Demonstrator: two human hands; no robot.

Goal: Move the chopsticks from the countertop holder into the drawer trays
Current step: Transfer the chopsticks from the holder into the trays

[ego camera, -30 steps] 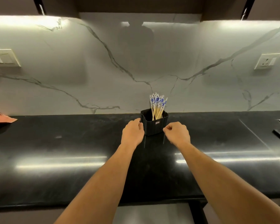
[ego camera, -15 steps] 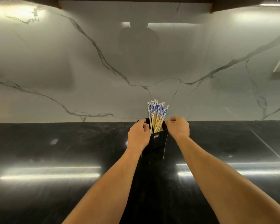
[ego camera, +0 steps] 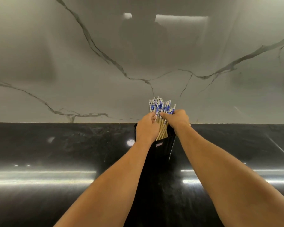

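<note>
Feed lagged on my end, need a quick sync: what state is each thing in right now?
chopsticks: bundled upright in the holder, blue-patterned ends up, gathered between both hands.
holder: standing on the countertop, not emptied yet.
left hand: closed around the left side of the bundle.
right hand: closed around the right side of the bundle.
countertop: black, glossy, reflecting strip lights.

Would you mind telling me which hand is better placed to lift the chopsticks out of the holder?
Right, marginally: the right hand wraps the chopsticks higher, the left hand sits lower by the black holder.
</note>
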